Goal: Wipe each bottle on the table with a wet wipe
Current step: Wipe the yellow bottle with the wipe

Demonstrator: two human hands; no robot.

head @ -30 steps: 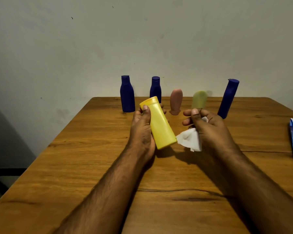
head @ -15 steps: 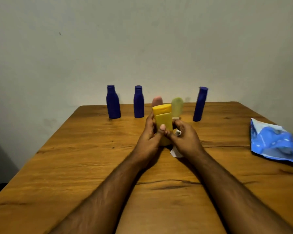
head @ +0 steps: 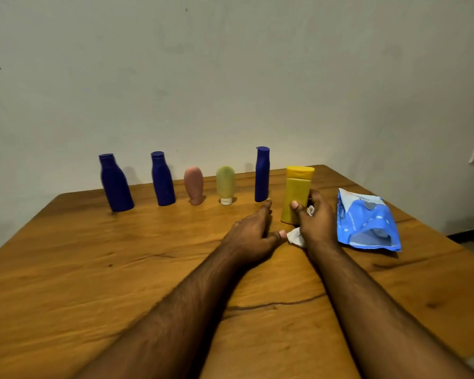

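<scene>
The yellow bottle (head: pixel 296 195) stands upright at the right end of the far row, grasped by the right hand (head: pixel 316 218) together with a crumpled wet wipe (head: pixel 296 237). The left hand (head: pixel 253 232), fingers released, lies just left, nearer the slim blue bottle (head: pixel 262 175).

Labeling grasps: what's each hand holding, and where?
Right hand grips the yellow bottle at its lower body, with a white wet wipe bunched in the palm. Left hand holds nothing.

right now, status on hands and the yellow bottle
Left hand open, off the bottle. Right hand grips upright yellow bottle, wipe tucked under. Nothing in the way.
</scene>
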